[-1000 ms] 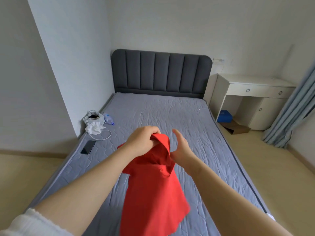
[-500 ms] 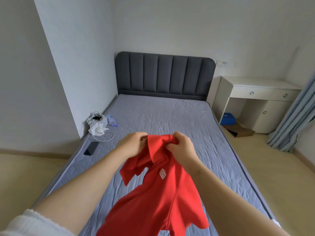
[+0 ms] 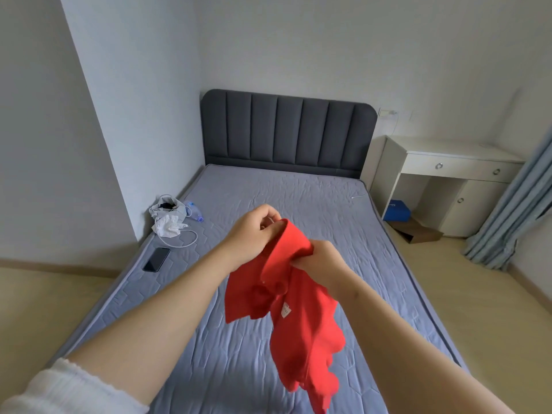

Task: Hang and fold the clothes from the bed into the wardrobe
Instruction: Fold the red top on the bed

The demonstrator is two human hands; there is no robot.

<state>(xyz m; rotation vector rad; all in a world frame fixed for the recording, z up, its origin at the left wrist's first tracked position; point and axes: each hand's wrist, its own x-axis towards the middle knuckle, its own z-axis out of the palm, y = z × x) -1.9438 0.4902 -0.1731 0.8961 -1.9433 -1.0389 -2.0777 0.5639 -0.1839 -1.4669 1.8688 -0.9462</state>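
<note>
Red polo shirt (image 3: 298,318) is held in the air above the bed (image 3: 298,189), gripped at the collar by 2 hands: the left hand (image 3: 254,231) is curled round the collar's upper end, and the right hand (image 3: 322,261) is clamped on the fabric just beside it. The shirt's body hangs crumpled. A black phone (image 3: 156,259) is seen near the bed's left edge.

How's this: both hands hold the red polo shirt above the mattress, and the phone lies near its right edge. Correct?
No. The head view shows the phone near the left edge of the mattress, not its right. The left hand and right hand do hold the red polo shirt above it.
</note>
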